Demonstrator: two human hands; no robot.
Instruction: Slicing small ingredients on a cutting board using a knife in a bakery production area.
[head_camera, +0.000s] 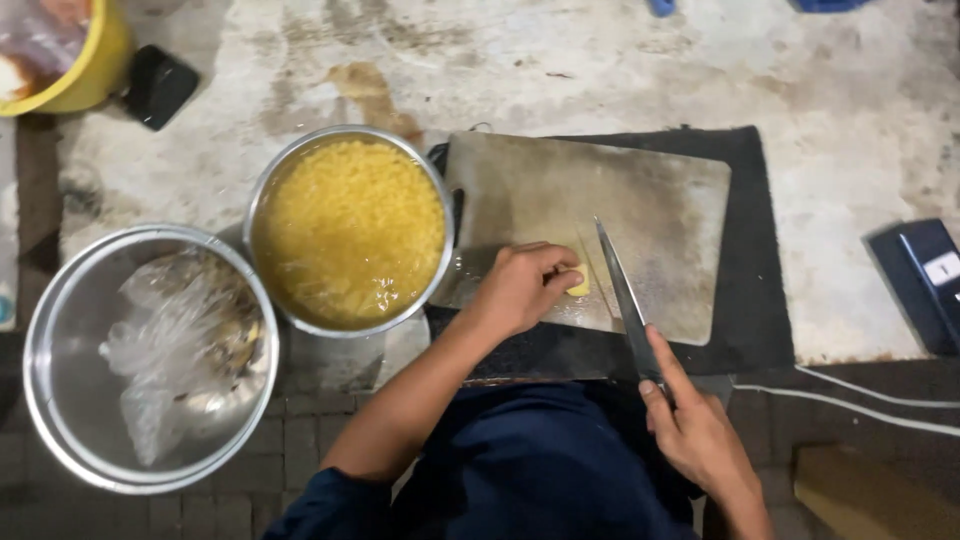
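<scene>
On the pale rectangular cutting board (640, 200), the left hand (522, 285) pinches a small yellow food piece (579, 287) while the right hand (695, 430) clasps a long steel knife (622, 295) just beside it, right of the round metal bowl of yellow pieces (348, 230).

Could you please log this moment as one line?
left hand: pins small yellow piece on worn cutting board | right hand: holds long steel knife beside it

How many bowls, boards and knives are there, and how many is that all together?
Metal bowls: 2, one full of yellow pieces in water, one holding a crumpled plastic bag.
Yellow bowl: 1, at the top left corner.
Cutting board: 1.
Knife: 1, in the right hand.
Total: 5.
</scene>
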